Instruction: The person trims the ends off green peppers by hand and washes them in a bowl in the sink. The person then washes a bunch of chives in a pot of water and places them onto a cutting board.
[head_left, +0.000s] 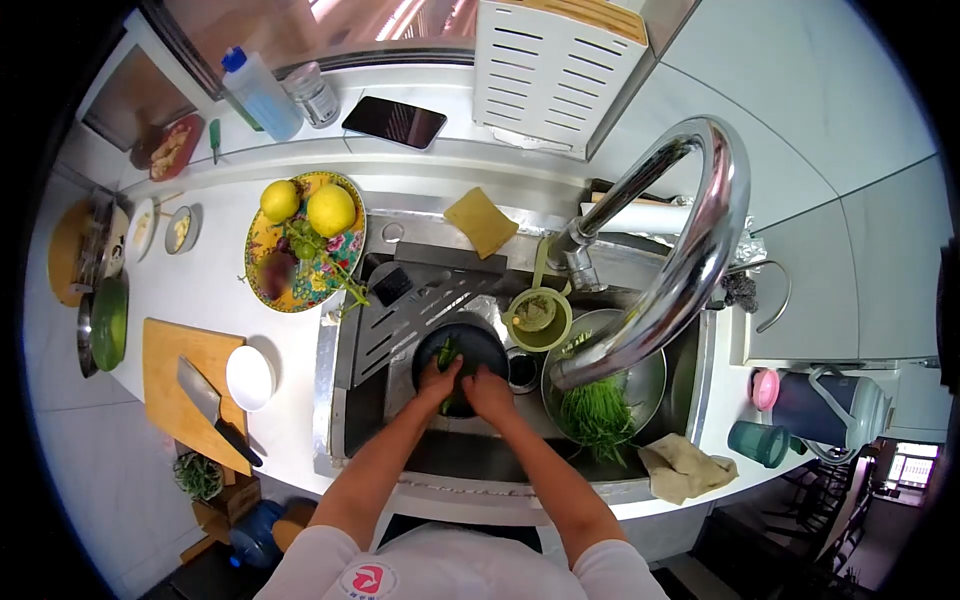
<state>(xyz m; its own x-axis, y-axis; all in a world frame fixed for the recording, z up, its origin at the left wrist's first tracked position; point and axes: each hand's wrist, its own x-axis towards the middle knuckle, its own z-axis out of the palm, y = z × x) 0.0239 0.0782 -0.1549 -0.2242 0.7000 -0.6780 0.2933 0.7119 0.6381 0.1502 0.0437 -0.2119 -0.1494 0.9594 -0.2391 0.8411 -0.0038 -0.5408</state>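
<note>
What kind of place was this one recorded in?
A kitchen, most likely a home one: there is a sink with a tall curved faucet, a cutting board with a knife on it, and a plate of fruit on the counter.

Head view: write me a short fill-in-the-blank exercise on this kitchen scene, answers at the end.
1. The left hand and right hand are at the round dark bowl in the metal ____.
2. The broad steel knife on the rectangular wooden cutting board has a handle that is ____.
3. The two large round fruits on the patterned oval plate are ____.
Answers: sink; black; yellow.
</note>
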